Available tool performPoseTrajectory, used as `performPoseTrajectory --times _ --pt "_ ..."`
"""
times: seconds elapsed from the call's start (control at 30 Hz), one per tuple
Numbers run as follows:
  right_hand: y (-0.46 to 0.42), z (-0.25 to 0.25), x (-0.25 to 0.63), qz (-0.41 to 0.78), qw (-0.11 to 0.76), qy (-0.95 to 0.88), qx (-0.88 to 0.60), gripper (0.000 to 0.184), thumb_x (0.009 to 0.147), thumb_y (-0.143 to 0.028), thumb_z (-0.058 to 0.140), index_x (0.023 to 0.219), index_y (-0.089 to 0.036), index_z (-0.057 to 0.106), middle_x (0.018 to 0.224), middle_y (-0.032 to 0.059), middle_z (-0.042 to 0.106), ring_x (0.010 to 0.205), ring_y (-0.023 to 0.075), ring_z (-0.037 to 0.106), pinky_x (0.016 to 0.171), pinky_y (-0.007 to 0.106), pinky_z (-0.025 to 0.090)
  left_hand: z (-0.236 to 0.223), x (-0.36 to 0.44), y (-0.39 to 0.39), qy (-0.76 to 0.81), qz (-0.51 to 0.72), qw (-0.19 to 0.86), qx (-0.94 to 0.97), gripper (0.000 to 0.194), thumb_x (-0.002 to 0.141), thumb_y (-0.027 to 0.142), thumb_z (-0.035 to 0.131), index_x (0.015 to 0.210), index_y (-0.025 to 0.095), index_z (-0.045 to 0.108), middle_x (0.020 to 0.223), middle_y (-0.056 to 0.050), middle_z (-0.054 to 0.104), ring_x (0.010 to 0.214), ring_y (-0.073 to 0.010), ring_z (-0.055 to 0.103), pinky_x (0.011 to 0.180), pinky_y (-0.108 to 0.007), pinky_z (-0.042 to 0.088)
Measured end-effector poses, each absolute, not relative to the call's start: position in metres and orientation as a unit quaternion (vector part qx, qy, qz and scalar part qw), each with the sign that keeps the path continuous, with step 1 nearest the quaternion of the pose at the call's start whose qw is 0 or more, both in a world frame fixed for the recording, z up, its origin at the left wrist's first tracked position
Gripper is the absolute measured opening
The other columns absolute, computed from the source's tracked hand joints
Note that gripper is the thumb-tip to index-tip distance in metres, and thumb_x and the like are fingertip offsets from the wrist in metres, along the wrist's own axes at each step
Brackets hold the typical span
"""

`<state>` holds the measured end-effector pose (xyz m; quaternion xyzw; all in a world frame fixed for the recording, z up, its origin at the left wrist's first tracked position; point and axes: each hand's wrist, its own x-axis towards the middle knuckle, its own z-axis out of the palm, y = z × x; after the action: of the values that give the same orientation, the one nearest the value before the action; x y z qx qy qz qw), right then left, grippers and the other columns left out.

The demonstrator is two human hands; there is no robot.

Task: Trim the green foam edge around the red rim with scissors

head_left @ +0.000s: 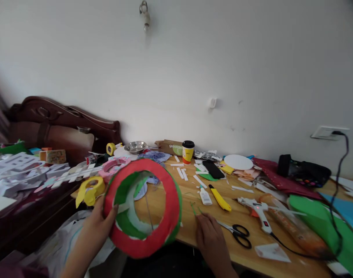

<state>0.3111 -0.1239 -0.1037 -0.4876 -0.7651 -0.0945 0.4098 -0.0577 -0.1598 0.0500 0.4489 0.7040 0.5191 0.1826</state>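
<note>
My left hand (99, 224) grips the left rim of a round paper drum (143, 208) with a red outer ring and green and white inside. The drum is tilted up toward me, above the near edge of the wooden table (245, 255). My right hand (209, 231) rests on the table just right of the drum, its fingers pinched on a thin green strip (194, 207). Black-handled scissors (237, 233) lie right beside that hand.
Nearby lie a yellow utility knife (220, 197), a small glue bottle (205, 196), a white glue gun (259, 211) with its cord, a yellow tape dispenser (90, 190), a paper cup (188, 151), a black phone (213, 169), green paper sheets (318, 216) and white paper strips. A bed headboard stands on the left.
</note>
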Motion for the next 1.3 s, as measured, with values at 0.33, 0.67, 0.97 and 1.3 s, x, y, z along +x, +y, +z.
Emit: performPoseTrajectory --times 0.33,0.67,0.97,1.3 --pt "-0.125 -0.106 0.314 -0.046 0.424 -0.748 -0.508 0.037 0.096 -0.018 0.047 0.131 -0.021 0.057 0.118 0.0133 0.071 0.114 0.0318 0.064 0.094 0.052 0.057 0.045 -0.004 -0.104 0.741 0.219 0.145 0.618 0.062 0.094 0.049 0.043 0.144 0.013 0.051 0.116 -0.024 0.074 0.112 -0.0390 0.070 0.097 -0.048 0.049" --pt "-0.129 -0.099 0.330 0.246 0.542 -0.563 -0.574 0.057 0.100 -0.051 0.046 0.146 -0.018 0.043 0.121 0.0137 0.073 0.111 0.0284 0.070 0.094 0.042 0.053 0.018 -0.019 -0.121 0.677 0.401 0.251 0.564 0.062 0.097 0.062 0.033 0.132 0.018 0.059 0.127 -0.015 0.070 0.117 -0.0312 0.066 0.093 -0.040 0.053" --pt "-0.125 -0.102 0.329 0.218 0.483 -0.613 -0.586 0.045 0.096 -0.049 0.046 0.126 -0.019 0.060 0.116 0.0126 0.074 0.105 0.0286 0.072 0.092 0.043 0.056 -0.052 -0.044 -0.162 0.678 0.429 0.388 0.455 0.050 0.082 0.066 0.057 0.087 0.018 0.069 0.049 0.002 0.056 0.038 -0.0147 0.046 0.045 -0.026 0.035" --pt "-0.126 -0.098 0.327 0.178 0.439 -0.676 -0.565 0.034 0.095 -0.041 0.046 0.112 -0.020 0.067 0.108 0.0126 0.075 0.099 0.0290 0.071 0.089 0.046 0.057 -0.098 -0.008 -0.172 0.573 0.404 0.619 0.354 0.077 0.080 0.083 0.053 0.112 0.014 0.069 0.106 -0.019 0.077 0.088 -0.0297 0.076 0.071 -0.037 0.057"
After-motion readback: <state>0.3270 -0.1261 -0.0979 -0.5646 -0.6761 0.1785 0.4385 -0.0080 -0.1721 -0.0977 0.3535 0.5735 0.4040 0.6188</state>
